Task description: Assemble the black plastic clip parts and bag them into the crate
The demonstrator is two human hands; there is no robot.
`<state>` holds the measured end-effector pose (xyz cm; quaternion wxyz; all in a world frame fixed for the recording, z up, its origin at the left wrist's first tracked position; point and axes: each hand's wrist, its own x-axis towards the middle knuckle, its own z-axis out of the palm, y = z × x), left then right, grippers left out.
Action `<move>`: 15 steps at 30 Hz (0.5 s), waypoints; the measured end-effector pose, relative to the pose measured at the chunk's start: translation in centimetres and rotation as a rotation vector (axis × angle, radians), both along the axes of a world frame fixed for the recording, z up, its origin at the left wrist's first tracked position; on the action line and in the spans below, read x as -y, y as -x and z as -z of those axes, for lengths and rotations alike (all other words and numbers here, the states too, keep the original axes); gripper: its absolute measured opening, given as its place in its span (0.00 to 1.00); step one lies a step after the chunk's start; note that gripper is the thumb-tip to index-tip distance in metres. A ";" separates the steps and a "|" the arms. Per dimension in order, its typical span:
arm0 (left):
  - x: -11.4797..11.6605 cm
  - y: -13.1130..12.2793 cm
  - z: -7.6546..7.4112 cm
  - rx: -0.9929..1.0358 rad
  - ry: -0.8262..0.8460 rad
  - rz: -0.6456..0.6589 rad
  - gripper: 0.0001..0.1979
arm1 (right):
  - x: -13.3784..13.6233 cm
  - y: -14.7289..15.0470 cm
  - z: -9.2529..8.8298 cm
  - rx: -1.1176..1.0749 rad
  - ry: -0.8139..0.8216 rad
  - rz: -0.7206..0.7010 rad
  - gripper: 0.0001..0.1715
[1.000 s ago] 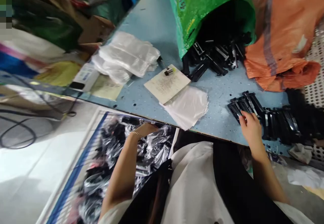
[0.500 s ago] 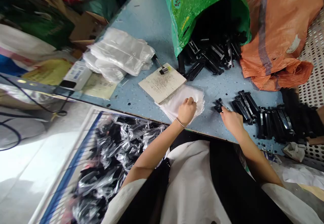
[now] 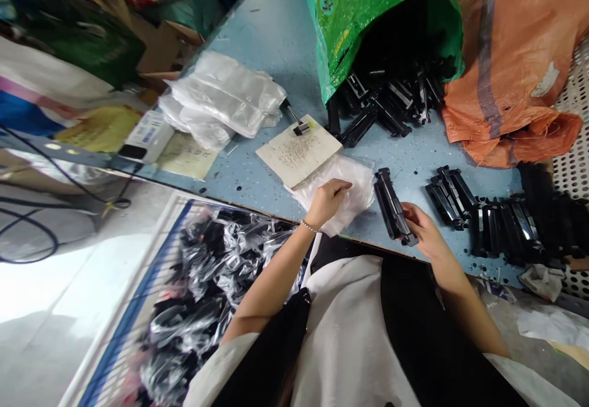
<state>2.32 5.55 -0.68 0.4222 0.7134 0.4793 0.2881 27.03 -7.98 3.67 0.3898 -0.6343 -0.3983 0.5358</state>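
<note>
A small packing workshop is shown: a speckled blue tabletop (image 3: 262, 45) is covered with heaped black plastic parts (image 3: 501, 229) beside a woven orange sack (image 3: 510, 45), while bagged parts (image 3: 197, 278) are piled in a wire bin (image 3: 138, 296) below its edge.

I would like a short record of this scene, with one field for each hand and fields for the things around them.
Left hand: rests on a stack of clear plastic bags
Right hand: grips the end of a long black plastic part
Beside it: rows of black plastic parts on a blue speckled table
Rest: green bag, orange woven sack
</note>
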 end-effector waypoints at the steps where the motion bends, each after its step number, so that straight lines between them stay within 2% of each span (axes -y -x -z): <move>1: 0.0 -0.1 0.0 -0.025 -0.009 -0.011 0.11 | -0.2 1.0 0.3 -0.173 0.051 -0.005 0.24; 3: -0.2 0.1 0.1 -0.062 -0.030 -0.042 0.14 | -0.6 2.9 1.1 -0.397 0.165 0.001 0.24; 5: -0.2 0.7 -0.1 -0.064 -0.100 -0.043 0.19 | -1.1 4.3 2.1 -0.500 0.258 0.050 0.23; 8: 1.0 1.7 -1.5 -0.027 -0.313 0.076 0.25 | -1.9 5.3 3.3 -0.571 0.312 0.104 0.21; 12: 5.0 1.4 -3.9 0.068 -0.561 0.398 0.32 | -2.8 6.1 3.2 -0.483 0.216 0.117 0.19; 15: 7.8 0.3 -5.2 0.066 -0.588 0.498 0.36 | -2.6 6.9 1.8 -0.245 0.051 0.108 0.17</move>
